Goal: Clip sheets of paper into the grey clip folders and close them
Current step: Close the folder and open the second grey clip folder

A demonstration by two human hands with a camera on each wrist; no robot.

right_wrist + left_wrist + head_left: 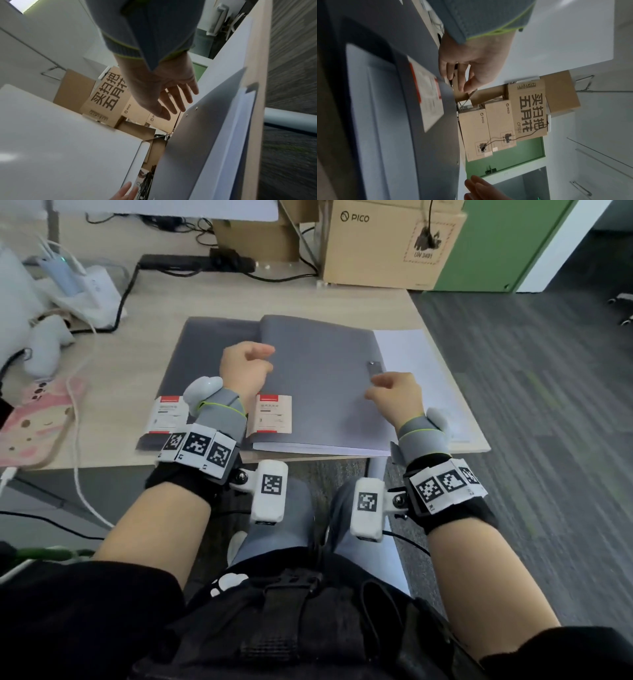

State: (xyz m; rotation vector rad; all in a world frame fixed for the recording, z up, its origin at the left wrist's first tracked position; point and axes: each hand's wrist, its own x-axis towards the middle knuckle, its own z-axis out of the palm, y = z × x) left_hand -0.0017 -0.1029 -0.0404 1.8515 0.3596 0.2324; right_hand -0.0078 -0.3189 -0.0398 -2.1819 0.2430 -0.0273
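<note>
**Inspection: both hands over the upper grey folder, cover near flat**

From the head view I note two grey clip folders on the wooden desk (219, 302). The lower folder (205, 350) lies to the left, largely covered by the upper folder (318, 378), which overlaps its right part. Each carries a red-and-white label near its front edge; the upper folder's label (274, 413) sits just right of my left wrist. White sheets of paper (407, 354) project from under the upper folder's right edge and along its front edge. A small metal clip tab (374, 368) shows at that right edge.

My left hand (245, 368) sits over the left part of the upper folder, fingers loosely curled. In the left wrist view the fingers (460, 78) hang bent toward the cover's edge; I cannot tell whether they touch it. They pinch nothing I can confirm.

My right hand (394, 397) hovers just beside the clip tab. In the right wrist view its fingers (178, 100) are straight and slightly spread, clear of the grey cover (202, 128), holding nothing.

Cardboard boxes (390, 244) stand at the back of the desk; a pink pad (34, 422) lies at the left
</note>
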